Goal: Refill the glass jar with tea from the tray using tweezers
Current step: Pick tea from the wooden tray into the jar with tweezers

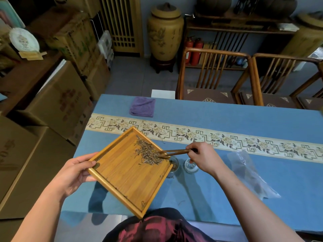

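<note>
A tea shop's tasting or stock room: stacked cartons [57, 102] along the left wall, big lidded ceramic urns [165, 34] on stands, wooden chairs [215, 75] at the far edge of a table [244, 116] under a blue cloth.

Left arm enters from lower left, forearm bare, angled up and to the right. Left hand [75, 173] held palm-up and lifted; thumb lies on top of the tray [125, 177] at its left corner, remaining fingers curled beneath its edge. The tray sits tilted in this grip.

Right arm enters from lower right, forearm bare, reaching up and left. Right hand [203, 157] turned back-up, knuckles toward the camera, fingers bunched and pinching the rear end of the tweezers [174, 152]. Wrist slightly bent. Hands well apart, both raised over the bench [244, 180].
</note>
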